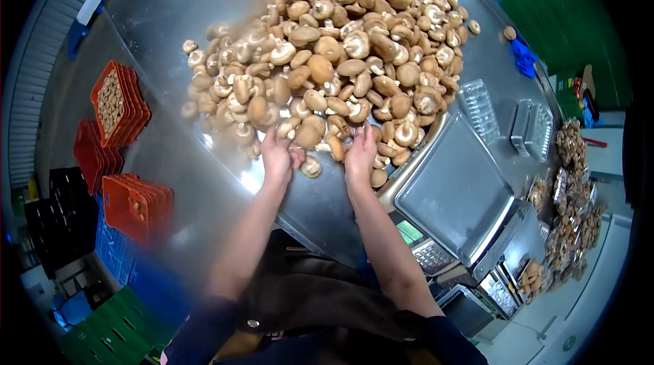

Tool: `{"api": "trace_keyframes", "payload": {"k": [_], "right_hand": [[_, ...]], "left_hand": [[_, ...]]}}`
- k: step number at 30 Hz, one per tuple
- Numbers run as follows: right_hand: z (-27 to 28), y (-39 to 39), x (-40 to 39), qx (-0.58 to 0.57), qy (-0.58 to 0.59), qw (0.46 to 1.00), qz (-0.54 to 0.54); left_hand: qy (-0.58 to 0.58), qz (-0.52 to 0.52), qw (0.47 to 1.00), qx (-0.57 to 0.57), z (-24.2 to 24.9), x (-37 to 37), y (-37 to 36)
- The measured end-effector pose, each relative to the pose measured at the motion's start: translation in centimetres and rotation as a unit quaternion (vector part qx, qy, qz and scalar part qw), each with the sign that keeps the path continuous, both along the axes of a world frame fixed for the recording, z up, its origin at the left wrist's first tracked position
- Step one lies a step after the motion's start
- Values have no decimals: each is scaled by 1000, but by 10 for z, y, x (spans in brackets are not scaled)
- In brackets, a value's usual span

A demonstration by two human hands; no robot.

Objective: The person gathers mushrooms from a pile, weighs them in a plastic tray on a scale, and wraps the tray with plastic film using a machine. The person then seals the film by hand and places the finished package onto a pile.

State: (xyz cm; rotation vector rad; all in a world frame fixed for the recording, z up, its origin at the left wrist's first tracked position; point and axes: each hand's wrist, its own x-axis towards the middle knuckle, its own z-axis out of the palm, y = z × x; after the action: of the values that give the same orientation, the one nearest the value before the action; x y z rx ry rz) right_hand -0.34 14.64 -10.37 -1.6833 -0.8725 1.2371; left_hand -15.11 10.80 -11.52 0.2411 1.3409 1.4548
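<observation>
A large heap of brown-capped shiitake mushrooms (pixel 327 48) with pale stems covers the metal table (pixel 300 211). At its near edge both hands are cupped round a few mushrooms. My left hand (pixel 278 158) has its fingers curled in against them from the left. Close to these fingers lies a single mushroom (pixel 310 166). From the other side my right hand (pixel 360 158) closes on mushrooms at the heap's edge, its fingertips partly hidden among the caps.
A weighing scale (pixel 455 188) with a flat metal platform stands to the right. Beyond it are clear plastic trays (pixel 480 111) and a pile of packed mushrooms (pixel 572 225). Orange crates (pixel 136 205) are on the floor at left. A blue cloth or glove (pixel 523 58) lies at the far right edge.
</observation>
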Motion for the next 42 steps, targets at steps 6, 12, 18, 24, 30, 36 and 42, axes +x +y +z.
{"api": "trace_keyframes", "payload": {"k": [6, 12, 18, 24, 30, 36, 42], "right_hand": [[-7, -32, 33, 25, 55, 998, -15], [56, -45, 60, 63, 124, 990, -28], [98, -62, 100, 117, 122, 984, -46], [83, -90, 187, 118, -98, 984, -86], [75, -134, 261, 159, -428, 885, -89], [58, -155, 295, 112, -432, 892, -73], [81, -176, 299, 136, -383, 910, -88]], "left_hand": [[0, -13, 1000, 5, 44, 28, -25], [-11, -49, 998, 40, 83, 53, -27], [12, -130, 990, 51, 111, 82, -25], [16, -255, 967, 21, 108, 143, -24], [167, -418, 893, 11, 104, 216, -28], [598, -372, 666, 246, 68, 222, -40], [592, -418, 573, 383, 144, 249, -33]]}}
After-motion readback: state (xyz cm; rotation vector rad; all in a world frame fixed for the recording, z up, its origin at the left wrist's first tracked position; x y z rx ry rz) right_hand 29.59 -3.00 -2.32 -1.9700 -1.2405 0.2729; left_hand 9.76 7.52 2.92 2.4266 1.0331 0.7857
